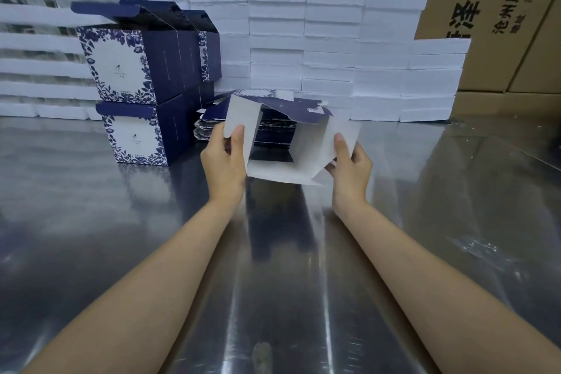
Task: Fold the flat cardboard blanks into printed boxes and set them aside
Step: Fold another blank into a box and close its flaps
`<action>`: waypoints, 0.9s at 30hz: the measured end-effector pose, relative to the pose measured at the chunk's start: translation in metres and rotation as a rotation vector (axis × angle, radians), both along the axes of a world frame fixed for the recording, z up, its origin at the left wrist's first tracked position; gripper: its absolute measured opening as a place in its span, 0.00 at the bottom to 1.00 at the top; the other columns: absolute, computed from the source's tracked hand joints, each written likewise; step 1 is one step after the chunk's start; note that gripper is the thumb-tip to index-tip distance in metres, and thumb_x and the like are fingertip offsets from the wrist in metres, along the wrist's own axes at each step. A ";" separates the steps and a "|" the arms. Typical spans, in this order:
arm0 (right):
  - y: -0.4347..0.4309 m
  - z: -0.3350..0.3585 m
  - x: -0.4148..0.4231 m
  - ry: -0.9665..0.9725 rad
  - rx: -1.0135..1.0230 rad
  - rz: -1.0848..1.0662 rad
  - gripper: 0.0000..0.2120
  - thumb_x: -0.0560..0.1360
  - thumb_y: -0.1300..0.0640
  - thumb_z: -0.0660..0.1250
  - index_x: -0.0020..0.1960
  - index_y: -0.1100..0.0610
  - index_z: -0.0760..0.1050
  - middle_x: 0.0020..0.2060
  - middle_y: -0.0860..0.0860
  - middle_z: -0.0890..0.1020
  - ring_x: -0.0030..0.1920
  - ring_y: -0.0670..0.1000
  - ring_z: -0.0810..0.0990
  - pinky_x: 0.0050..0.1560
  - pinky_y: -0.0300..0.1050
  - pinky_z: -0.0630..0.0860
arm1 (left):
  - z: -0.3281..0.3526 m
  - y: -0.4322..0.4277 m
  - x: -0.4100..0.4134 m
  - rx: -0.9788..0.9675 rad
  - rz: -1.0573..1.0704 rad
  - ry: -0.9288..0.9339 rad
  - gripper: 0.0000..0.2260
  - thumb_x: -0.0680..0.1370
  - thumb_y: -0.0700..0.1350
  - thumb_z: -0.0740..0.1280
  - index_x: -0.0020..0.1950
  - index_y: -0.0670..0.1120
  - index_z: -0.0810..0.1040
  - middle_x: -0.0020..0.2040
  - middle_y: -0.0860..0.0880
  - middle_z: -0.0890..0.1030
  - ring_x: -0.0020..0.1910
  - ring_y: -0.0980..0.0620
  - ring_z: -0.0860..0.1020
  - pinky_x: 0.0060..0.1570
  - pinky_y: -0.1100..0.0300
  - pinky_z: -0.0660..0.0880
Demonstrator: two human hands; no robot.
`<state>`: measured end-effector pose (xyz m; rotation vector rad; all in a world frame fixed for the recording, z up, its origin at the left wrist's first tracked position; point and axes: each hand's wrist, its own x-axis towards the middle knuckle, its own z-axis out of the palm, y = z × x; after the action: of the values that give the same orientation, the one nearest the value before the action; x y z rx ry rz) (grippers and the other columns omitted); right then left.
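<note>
Cardboard blank (291,143), light and easily creased, is pinched by both hands' fingers at its nine and three o'clock flaps.

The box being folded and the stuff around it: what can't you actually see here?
Head view only:
- half-folded box: printed outside faces away.
- left hand and right hand: fingers hidden behind flaps.
- flat blanks: mostly behind the box.
- finished boxes: small print unreadable.
- brown cartons: lettering cut by frame edge.
</note>
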<state>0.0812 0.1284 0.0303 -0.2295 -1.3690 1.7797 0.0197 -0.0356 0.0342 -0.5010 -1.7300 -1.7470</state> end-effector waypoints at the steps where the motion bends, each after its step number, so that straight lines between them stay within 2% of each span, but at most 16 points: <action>1: -0.001 0.002 0.001 0.026 -0.019 -0.021 0.05 0.79 0.59 0.64 0.48 0.50 0.75 0.38 0.46 0.81 0.38 0.46 0.79 0.46 0.52 0.81 | 0.000 0.000 -0.001 0.037 0.007 -0.004 0.01 0.81 0.44 0.63 0.51 0.51 0.73 0.36 0.56 0.78 0.35 0.60 0.73 0.38 0.62 0.69; 3: 0.001 0.004 0.001 0.092 -0.016 -0.081 0.12 0.79 0.60 0.64 0.56 0.45 0.68 0.43 0.50 0.81 0.40 0.49 0.80 0.45 0.53 0.82 | 0.001 -0.001 0.000 0.111 0.008 0.018 0.08 0.81 0.43 0.64 0.58 0.53 0.69 0.42 0.59 0.81 0.38 0.62 0.77 0.42 0.67 0.72; 4: 0.003 0.003 0.001 0.111 0.024 -0.112 0.15 0.78 0.62 0.64 0.56 0.44 0.67 0.45 0.49 0.79 0.43 0.51 0.80 0.46 0.55 0.81 | 0.001 -0.002 0.000 0.126 -0.002 0.030 0.10 0.81 0.43 0.63 0.60 0.53 0.66 0.45 0.55 0.81 0.40 0.59 0.78 0.43 0.66 0.72; 6: 0.006 0.005 0.000 0.082 0.165 -0.143 0.14 0.77 0.65 0.62 0.51 0.46 0.70 0.45 0.46 0.77 0.49 0.53 0.77 0.49 0.59 0.78 | 0.001 -0.003 -0.002 0.062 0.024 0.077 0.08 0.82 0.42 0.61 0.58 0.52 0.66 0.48 0.48 0.79 0.40 0.51 0.76 0.42 0.62 0.71; 7: 0.008 0.003 -0.003 0.054 0.200 -0.114 0.14 0.77 0.68 0.60 0.47 0.48 0.73 0.43 0.45 0.77 0.48 0.52 0.77 0.50 0.59 0.76 | 0.001 -0.003 -0.003 0.017 0.049 0.101 0.06 0.82 0.40 0.59 0.56 0.50 0.69 0.49 0.47 0.77 0.42 0.49 0.74 0.43 0.61 0.69; 8: 0.009 0.002 -0.003 0.030 0.178 -0.041 0.15 0.76 0.70 0.58 0.43 0.51 0.76 0.41 0.45 0.79 0.46 0.51 0.77 0.49 0.58 0.75 | 0.000 -0.003 -0.005 -0.012 0.068 0.115 0.07 0.82 0.38 0.58 0.54 0.47 0.73 0.49 0.47 0.75 0.46 0.48 0.74 0.46 0.61 0.68; 10: 0.008 0.001 -0.003 -0.019 0.117 0.164 0.16 0.70 0.69 0.57 0.40 0.55 0.80 0.39 0.47 0.82 0.43 0.49 0.78 0.46 0.46 0.75 | -0.001 -0.002 -0.008 -0.011 0.079 0.083 0.10 0.82 0.35 0.56 0.55 0.41 0.77 0.52 0.48 0.74 0.52 0.47 0.74 0.52 0.61 0.69; 13: 0.012 -0.003 -0.003 -0.163 0.239 0.318 0.27 0.65 0.72 0.54 0.54 0.52 0.80 0.41 0.42 0.80 0.45 0.46 0.76 0.46 0.37 0.73 | 0.001 -0.001 -0.007 0.022 0.054 -0.033 0.14 0.83 0.35 0.53 0.61 0.41 0.76 0.59 0.46 0.74 0.59 0.51 0.73 0.59 0.66 0.68; 16: 0.013 -0.005 -0.002 -0.176 0.344 0.331 0.32 0.64 0.74 0.55 0.63 0.52 0.75 0.35 0.37 0.75 0.36 0.39 0.72 0.36 0.30 0.68 | 0.001 0.000 -0.002 0.051 -0.027 -0.066 0.14 0.84 0.41 0.54 0.65 0.42 0.75 0.62 0.45 0.72 0.60 0.60 0.72 0.59 0.74 0.64; 17: 0.013 -0.005 -0.003 -0.161 0.345 0.335 0.32 0.65 0.74 0.58 0.64 0.53 0.74 0.35 0.38 0.75 0.34 0.37 0.73 0.36 0.29 0.69 | 0.000 0.000 -0.001 0.046 -0.051 -0.058 0.15 0.85 0.44 0.53 0.66 0.42 0.74 0.63 0.46 0.72 0.59 0.64 0.71 0.59 0.76 0.63; 19: 0.009 -0.005 -0.002 -0.123 0.293 0.287 0.25 0.70 0.74 0.65 0.64 0.56 0.75 0.43 0.42 0.80 0.40 0.35 0.78 0.42 0.29 0.73 | -0.002 -0.001 0.002 0.001 -0.108 -0.017 0.19 0.83 0.49 0.53 0.68 0.42 0.72 0.63 0.48 0.70 0.58 0.73 0.69 0.58 0.79 0.61; 21: 0.007 -0.004 -0.002 -0.088 0.235 0.167 0.17 0.73 0.67 0.70 0.59 0.56 0.79 0.46 0.45 0.82 0.42 0.36 0.79 0.43 0.30 0.74 | -0.004 0.000 0.005 -0.082 -0.164 0.028 0.22 0.81 0.52 0.56 0.70 0.41 0.70 0.61 0.52 0.68 0.57 0.76 0.68 0.56 0.80 0.63; 22: 0.008 -0.003 -0.002 -0.070 0.209 0.101 0.14 0.72 0.65 0.72 0.56 0.55 0.80 0.43 0.44 0.82 0.40 0.35 0.78 0.41 0.29 0.74 | -0.004 0.001 0.005 -0.134 -0.169 0.032 0.23 0.80 0.52 0.60 0.71 0.42 0.69 0.61 0.52 0.67 0.58 0.70 0.71 0.58 0.75 0.67; 24: 0.013 -0.002 -0.003 -0.054 0.176 -0.013 0.13 0.71 0.61 0.75 0.53 0.52 0.79 0.38 0.46 0.78 0.34 0.37 0.74 0.39 0.28 0.72 | -0.005 0.005 0.005 -0.258 -0.122 0.040 0.24 0.78 0.51 0.67 0.73 0.47 0.69 0.62 0.49 0.67 0.60 0.49 0.74 0.62 0.59 0.71; 25: 0.015 -0.002 -0.004 -0.054 0.173 -0.046 0.14 0.70 0.60 0.76 0.53 0.50 0.78 0.37 0.48 0.75 0.32 0.39 0.71 0.40 0.29 0.72 | -0.006 0.007 0.004 -0.295 -0.098 0.059 0.24 0.78 0.48 0.69 0.73 0.48 0.69 0.62 0.48 0.67 0.60 0.44 0.73 0.62 0.57 0.71; 27: 0.016 -0.002 -0.005 -0.046 0.197 -0.088 0.15 0.70 0.61 0.76 0.54 0.51 0.77 0.36 0.50 0.72 0.31 0.40 0.68 0.40 0.31 0.72 | -0.008 0.009 0.003 -0.288 -0.077 0.090 0.24 0.77 0.45 0.70 0.73 0.51 0.69 0.60 0.49 0.67 0.59 0.44 0.72 0.62 0.63 0.70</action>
<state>0.0760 0.1448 0.0279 -0.2212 -1.5323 1.5648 0.0231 -0.0267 0.0267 -0.7678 -1.9293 -1.5068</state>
